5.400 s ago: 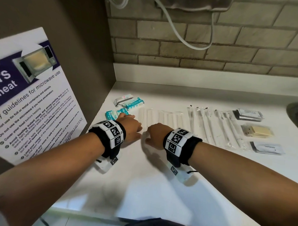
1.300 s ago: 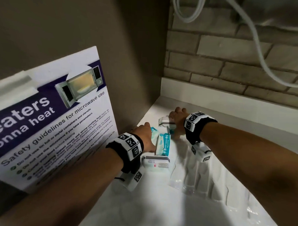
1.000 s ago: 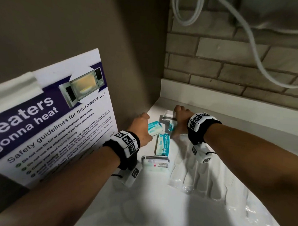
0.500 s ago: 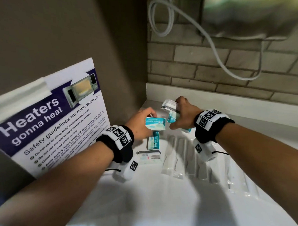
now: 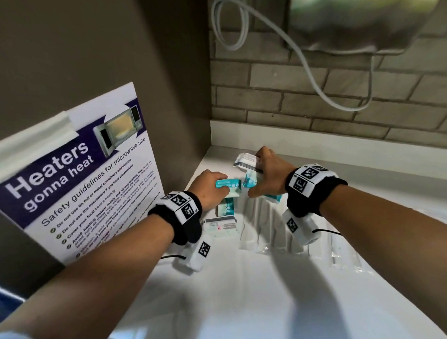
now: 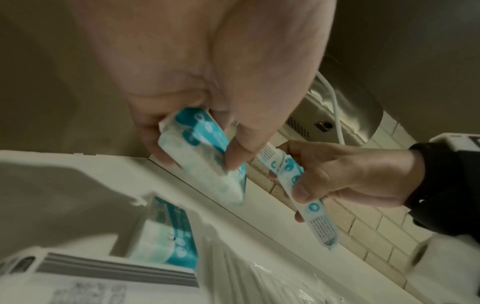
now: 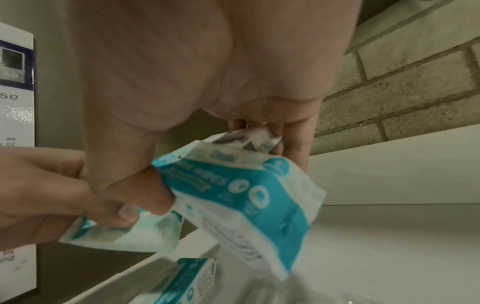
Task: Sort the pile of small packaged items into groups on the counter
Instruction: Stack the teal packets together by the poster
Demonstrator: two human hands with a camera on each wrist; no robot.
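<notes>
- Above the back left corner of the desk [image 5: 251, 297], both hands are raised, each carrying wipe packets, presumably to gather like with like.
- Left hand [image 5: 208, 188] pinches one teal wipe packet [image 5: 228, 183] between thumb and fingers, clear of the surface, likely ready to join the others.
- Right hand [image 5: 268, 174] grasps a second teal wipe packet [image 7: 249, 191] together with a white packet with a grey stripe [image 5: 245, 160], stacked in one grip to save trips, I judge.
- Beneath them lie another teal packet [image 5: 226, 207] and a white labelled packet [image 5: 221, 225], flat on the desk.
- Beside those, clear plastic sleeves [image 5: 266, 229] lie side by side, seemingly an already sorted group.
- A microwave safety poster [image 5: 72, 174] leans at the left wall.
</notes>
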